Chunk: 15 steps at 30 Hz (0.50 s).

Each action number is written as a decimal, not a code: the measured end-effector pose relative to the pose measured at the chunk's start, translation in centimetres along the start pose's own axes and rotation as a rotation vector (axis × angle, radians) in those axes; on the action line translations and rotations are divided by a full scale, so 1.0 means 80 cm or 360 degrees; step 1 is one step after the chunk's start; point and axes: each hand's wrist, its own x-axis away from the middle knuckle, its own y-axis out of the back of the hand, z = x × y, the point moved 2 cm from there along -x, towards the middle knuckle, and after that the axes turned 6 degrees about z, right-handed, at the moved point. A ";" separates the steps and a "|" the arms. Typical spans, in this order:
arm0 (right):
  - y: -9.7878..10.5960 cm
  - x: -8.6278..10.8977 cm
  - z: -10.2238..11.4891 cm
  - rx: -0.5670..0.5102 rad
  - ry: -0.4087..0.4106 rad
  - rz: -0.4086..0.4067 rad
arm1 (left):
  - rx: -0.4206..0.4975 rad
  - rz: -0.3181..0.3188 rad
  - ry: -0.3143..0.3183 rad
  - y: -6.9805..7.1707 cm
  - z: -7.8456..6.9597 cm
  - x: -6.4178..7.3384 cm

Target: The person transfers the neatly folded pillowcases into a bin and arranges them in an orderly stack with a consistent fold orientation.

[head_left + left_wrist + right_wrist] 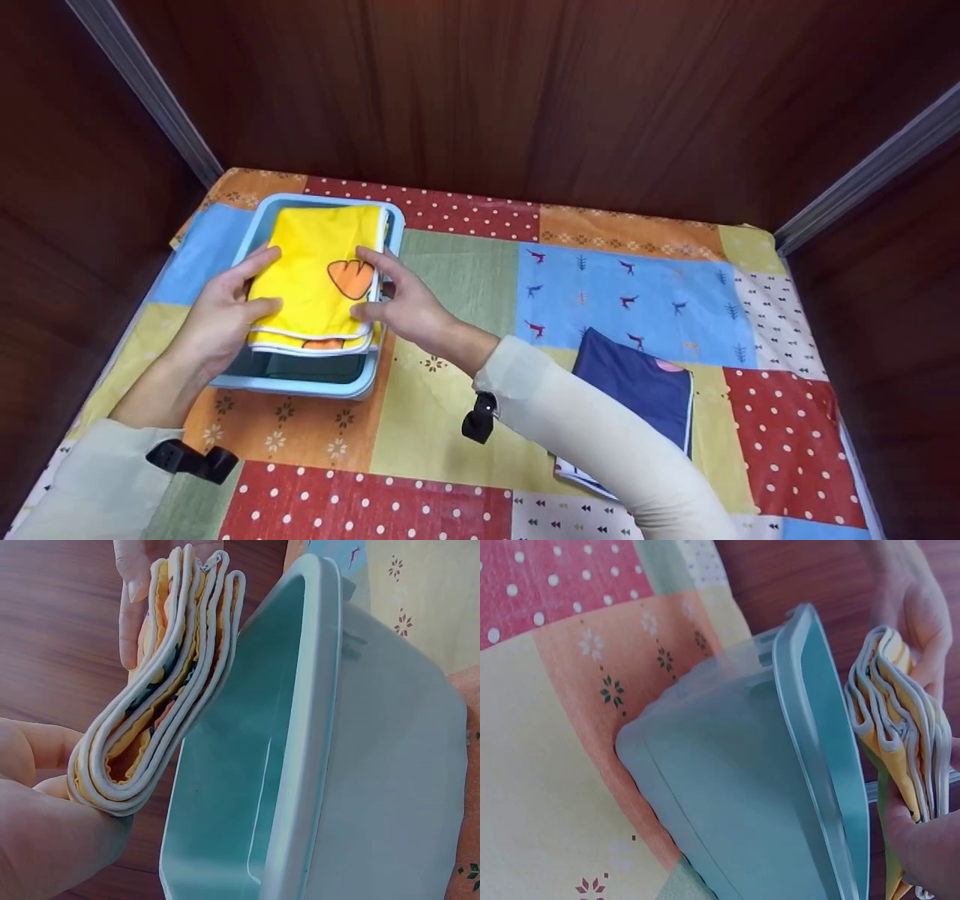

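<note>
Plainly, both grips are pinching the same thing: the left grip [219, 309] and the right grip [411, 304] hold opposite sides of a yellow folded cloth [311, 262], a thumb and a finger of each lying over its upper face. The cloth is bright yellow and fairly flat on top, white-edged, and folded into a thick, roughly rectangular stack whose layers show along the side nearest the person. An orange shape [350, 278] with a dark outline sits on that upper face, right beside the fingertips of the right grip, and a bit of orange also shows on a lower layer. In the left wrist view the stack's rounded fold lies in the left grip, with darker print visible between the layers.

So the cloth spans the space between the two grips, held over the opening of a light blue bin [300, 387]. To the right of the right grip, well apart from it, lies a dark blue folded cloth [637, 379], partly hidden by the right sleeve [622, 442]. Below both grips, a patchwork cover [442, 427] spreads across the desk; beyond them stands a brown wood-grained panel [480, 90].
</note>
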 end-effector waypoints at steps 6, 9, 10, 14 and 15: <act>-0.004 -0.004 0.000 0.0058 0.0009 -0.0001 | -0.0046 -0.0013 0.0034 0.004 -0.001 0.001; -0.001 -0.005 0.000 0.0159 0.0010 -0.0009 | -0.0073 -0.0023 0.0042 0.007 0.000 0.000; 0.000 -0.005 0.000 0.0200 0.0003 -0.0018 | -0.0099 -0.0039 0.0040 0.008 0.001 0.000; 0.012 -0.005 0.002 0.0336 -0.0027 -0.0082 | -0.0229 -0.0190 0.0010 0.019 0.007 0.001; 0.016 -0.005 0.003 0.0338 -0.0023 -0.0097 | -0.0249 -0.0235 0.0000 0.022 0.008 0.002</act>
